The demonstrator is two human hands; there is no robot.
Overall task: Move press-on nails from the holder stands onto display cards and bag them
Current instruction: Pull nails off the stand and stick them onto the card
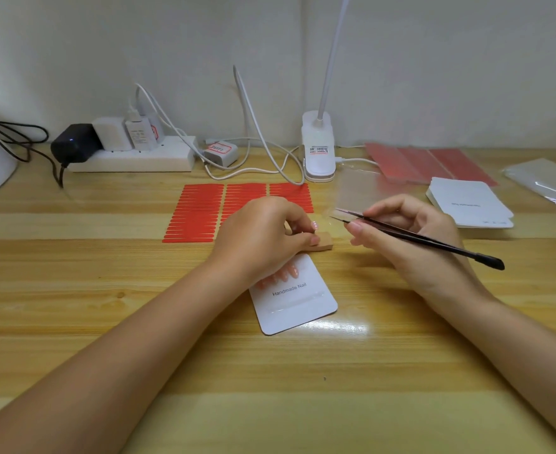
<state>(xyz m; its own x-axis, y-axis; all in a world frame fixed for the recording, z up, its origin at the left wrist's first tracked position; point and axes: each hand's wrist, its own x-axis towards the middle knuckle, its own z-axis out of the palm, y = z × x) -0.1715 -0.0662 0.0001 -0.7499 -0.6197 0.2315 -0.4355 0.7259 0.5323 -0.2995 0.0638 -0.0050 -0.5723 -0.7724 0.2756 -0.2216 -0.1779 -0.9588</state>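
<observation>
One head-worn wide-angle view, looking forward and down. Close over the wooden desk, back wall at top.

The table looks like pale wood with a glossy, light-catching finish. The display card is matt white paper. The tweezers appear dark, smooth metal. The bags are clear, shiny plastic.

Card front-centre, strips behind, stack right
</observation>
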